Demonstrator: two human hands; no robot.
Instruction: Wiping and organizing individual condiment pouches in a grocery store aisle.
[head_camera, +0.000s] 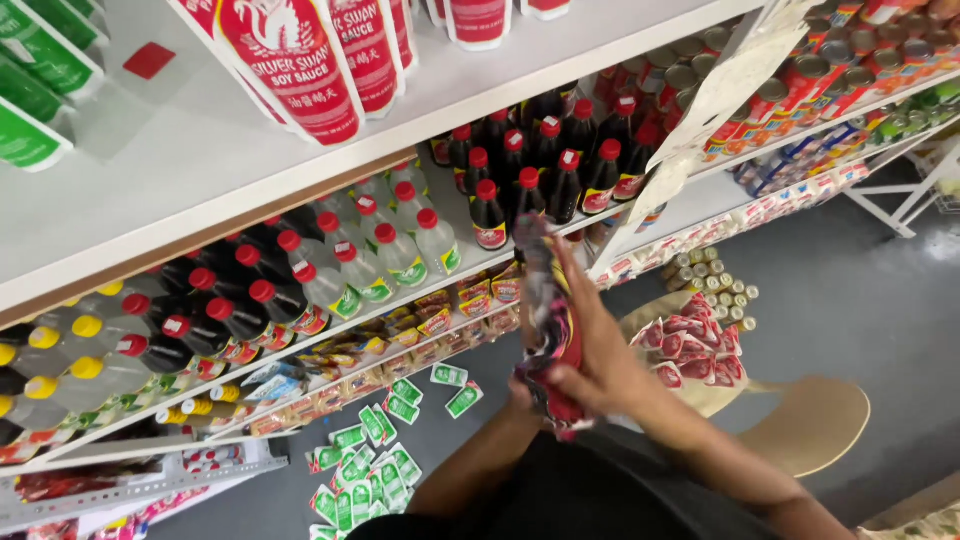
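A stack of flat red-and-dark patterned sachets (548, 320) is held upright in front of the middle white metal shelf (470, 268), below its front edge. The right hand (600, 365) is closed around it from the side; the left hand (522, 395), mostly hidden, grips its lower end. Dark red-capped sauce bottles (545, 165) stand just behind.

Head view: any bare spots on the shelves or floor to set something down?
Top shelf is bare left of the red-and-white pouches. Grey floor is open beyond the wooden stool. Bottle rows are packed tight; green sachets litter the floor below. Both hands hold a bundle.
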